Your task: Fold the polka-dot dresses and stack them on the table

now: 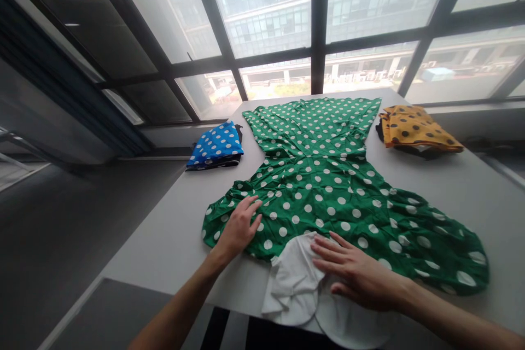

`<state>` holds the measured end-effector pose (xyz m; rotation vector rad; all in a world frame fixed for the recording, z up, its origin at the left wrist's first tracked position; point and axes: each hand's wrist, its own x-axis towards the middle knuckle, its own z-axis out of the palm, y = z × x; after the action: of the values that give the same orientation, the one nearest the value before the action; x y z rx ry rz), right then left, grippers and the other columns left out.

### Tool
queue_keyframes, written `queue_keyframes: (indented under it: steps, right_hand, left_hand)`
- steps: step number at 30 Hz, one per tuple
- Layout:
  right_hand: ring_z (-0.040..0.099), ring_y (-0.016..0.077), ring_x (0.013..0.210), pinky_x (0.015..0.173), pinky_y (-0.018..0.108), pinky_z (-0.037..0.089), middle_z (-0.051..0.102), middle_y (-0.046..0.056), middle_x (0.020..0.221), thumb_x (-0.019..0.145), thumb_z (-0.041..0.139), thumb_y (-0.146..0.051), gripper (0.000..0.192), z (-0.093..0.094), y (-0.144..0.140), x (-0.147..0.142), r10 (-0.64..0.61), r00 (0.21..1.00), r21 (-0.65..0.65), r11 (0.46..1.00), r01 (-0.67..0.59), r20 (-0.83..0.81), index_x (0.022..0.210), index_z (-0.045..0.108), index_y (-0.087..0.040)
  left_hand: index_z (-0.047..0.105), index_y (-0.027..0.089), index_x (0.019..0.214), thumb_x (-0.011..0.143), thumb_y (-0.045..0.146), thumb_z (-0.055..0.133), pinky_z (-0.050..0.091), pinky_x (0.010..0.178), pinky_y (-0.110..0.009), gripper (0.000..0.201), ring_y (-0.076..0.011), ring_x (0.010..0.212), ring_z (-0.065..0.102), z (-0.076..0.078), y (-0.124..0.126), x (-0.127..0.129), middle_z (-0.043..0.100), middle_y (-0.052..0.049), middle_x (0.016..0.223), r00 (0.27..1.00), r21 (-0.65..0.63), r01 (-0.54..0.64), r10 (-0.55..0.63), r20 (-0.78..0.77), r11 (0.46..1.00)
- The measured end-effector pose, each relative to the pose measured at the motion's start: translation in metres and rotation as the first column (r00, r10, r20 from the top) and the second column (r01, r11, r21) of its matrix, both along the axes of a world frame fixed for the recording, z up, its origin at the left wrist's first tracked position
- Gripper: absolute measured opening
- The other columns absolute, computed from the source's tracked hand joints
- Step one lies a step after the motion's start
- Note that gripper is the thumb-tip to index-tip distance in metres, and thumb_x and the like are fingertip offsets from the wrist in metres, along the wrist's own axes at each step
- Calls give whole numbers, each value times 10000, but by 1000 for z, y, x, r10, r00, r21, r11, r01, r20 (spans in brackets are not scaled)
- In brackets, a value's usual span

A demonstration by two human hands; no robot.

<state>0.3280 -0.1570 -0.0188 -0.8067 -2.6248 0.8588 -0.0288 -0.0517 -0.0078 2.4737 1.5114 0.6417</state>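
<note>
Probably smoothing: left hand over green dress, right hand on white fabric, each grip wide. Next calls for light pressing.

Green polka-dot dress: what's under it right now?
The green polka-dot dress lies spread on the white tabletop, which shows around its edges. The dress's underside and anything else beneath the fabric are covered, so I can't tell.

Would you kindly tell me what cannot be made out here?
In the head view:
- White cloth: partly hidden under the right hand.
- Table: its middle, covered by the green dress.
- Left forearm: cut off by the bottom edge.
- Blue cloth: inner layers, hidden by its folds.
- Building outside: details lost in glare.
</note>
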Motion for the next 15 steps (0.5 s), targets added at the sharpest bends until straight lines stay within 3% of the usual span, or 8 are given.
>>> queue_keyframes:
  steps: [4,8,11,15]
  right_hand:
    - [355,261,1549,1322,508,184,478,61,1620,1043,587,-353,508,-5,-3,-1,-87,995,68,994,91,-53,1543,534,-283]
    - [383,257,1537,1300,521,266,473,54,1621,1066,525,-314,464,-14,3,3,-289,955,148,944,296,-68,1529,552,-294]
    - [363,277,1547,1277,571,292,466,62,1626,1084,468,-345,448,-26,16,13,-474,880,179,863,473,-39,1517,567,-289]
    - [337,345,1553,1242,624,320,425,122,1647,1050,512,-411,481,-44,28,27,-691,723,198,710,676,8,1494,598,-247]
  left_hand:
    - [691,157,1297,986,317,512,427,1193,-497,393,-312,1347,568,3,13,-35,624,-144,1432,981,53,-167,171,-96,985]
    - [652,151,1362,1001,358,471,419,1179,-461,453,-309,1338,558,-7,15,-53,606,-150,1451,916,62,-331,336,-217,942]
    - [624,139,1409,1007,399,460,397,1178,-463,505,-332,1367,524,-17,14,-64,575,-175,1479,841,58,-441,435,-322,896]
    - [561,130,1486,1020,477,419,416,1133,-464,598,-365,1356,526,-23,13,-80,533,-216,1493,775,27,-520,484,-406,854]
